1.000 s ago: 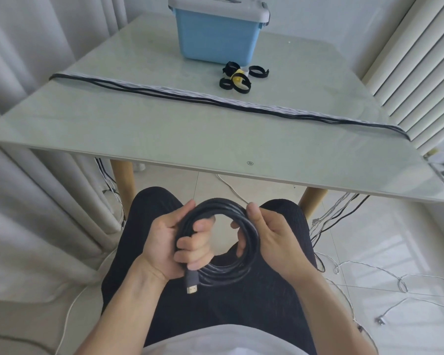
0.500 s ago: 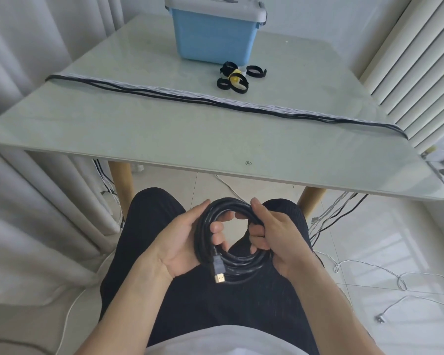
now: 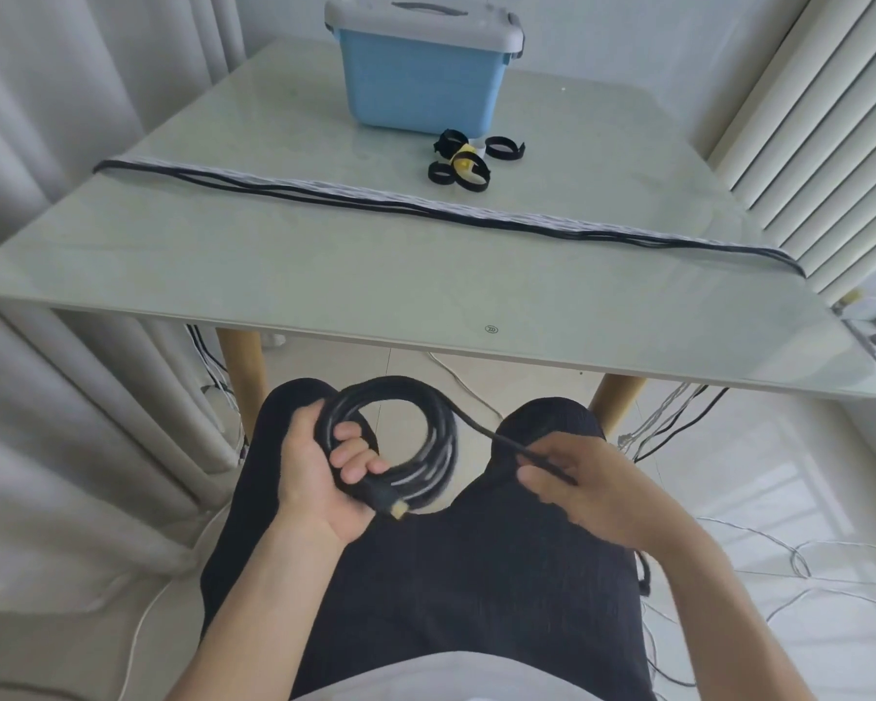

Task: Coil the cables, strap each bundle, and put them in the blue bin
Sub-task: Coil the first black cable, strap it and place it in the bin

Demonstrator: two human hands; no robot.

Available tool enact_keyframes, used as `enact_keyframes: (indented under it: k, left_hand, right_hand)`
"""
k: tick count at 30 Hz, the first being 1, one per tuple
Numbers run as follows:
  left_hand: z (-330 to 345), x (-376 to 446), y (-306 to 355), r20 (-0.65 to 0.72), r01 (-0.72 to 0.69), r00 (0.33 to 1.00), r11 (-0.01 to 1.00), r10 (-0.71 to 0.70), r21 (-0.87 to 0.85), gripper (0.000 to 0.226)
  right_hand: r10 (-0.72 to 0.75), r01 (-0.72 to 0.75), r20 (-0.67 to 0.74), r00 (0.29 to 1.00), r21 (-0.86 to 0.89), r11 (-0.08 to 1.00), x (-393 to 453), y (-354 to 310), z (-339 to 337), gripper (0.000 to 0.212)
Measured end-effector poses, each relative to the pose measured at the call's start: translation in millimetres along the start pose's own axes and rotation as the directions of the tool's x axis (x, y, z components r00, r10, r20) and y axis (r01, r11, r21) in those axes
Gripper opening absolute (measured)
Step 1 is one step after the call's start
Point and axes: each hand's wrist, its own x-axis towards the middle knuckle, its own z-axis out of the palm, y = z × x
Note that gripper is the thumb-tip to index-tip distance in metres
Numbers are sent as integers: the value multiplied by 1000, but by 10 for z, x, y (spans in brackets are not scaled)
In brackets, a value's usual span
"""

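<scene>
Over my lap, my left hand (image 3: 324, 468) grips a coiled black cable (image 3: 438, 445) by its left side; a gold-tipped plug sticks out below my fingers. My right hand (image 3: 582, 485) pinches the coil's loose tail, which runs taut from the coil's top right down to my fingers. Several black and white cables (image 3: 426, 207) lie stretched in a line across the glass table (image 3: 324, 275). A few black strap loops and a yellow one (image 3: 464, 161) lie in front of the blue bin (image 3: 418, 75), whose grey lid is on.
Curtains hang at the left, and a white radiator stands at the right. Cable ends dangle off both table sides to the floor, where thin white cables (image 3: 800, 559) lie at the right. Wooden table legs stand just past my knees.
My right hand let go of the coil's right side and moved right, pulling a loose tail out. The coil shifted left in my left hand. The view tilted up.
</scene>
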Motion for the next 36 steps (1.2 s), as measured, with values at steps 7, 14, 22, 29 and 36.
enact_keyframes:
  k: [7, 14, 22, 29, 36]
  left_hand:
    - [-60, 112, 163, -90, -265, 964, 934, 250, -239, 32]
    - [80, 104, 36, -3, -434, 901, 901, 434, -25, 21]
    - [84, -37, -200, 485, -636, 767, 396, 420, 662, 29]
    - [95, -152, -267, 607, -452, 760, 484, -231, 749, 65]
    - [168, -307, -122, 633, -393, 582, 506, -510, 768, 73]
  right_hand:
    - [85, -89, -186, 979, -18, 996, -168, 217, -130, 15]
    - [-136, 144, 46, 990, -324, 935, -228, -123, 167, 24]
    - [-466, 482, 123, 876, -249, 840, -319, -635, 142, 16]
    - [-611, 524, -309, 729, -322, 788, -132, -804, -101, 22]
    - [-606, 575, -396, 690, -209, 791, 178, -535, -114, 52]
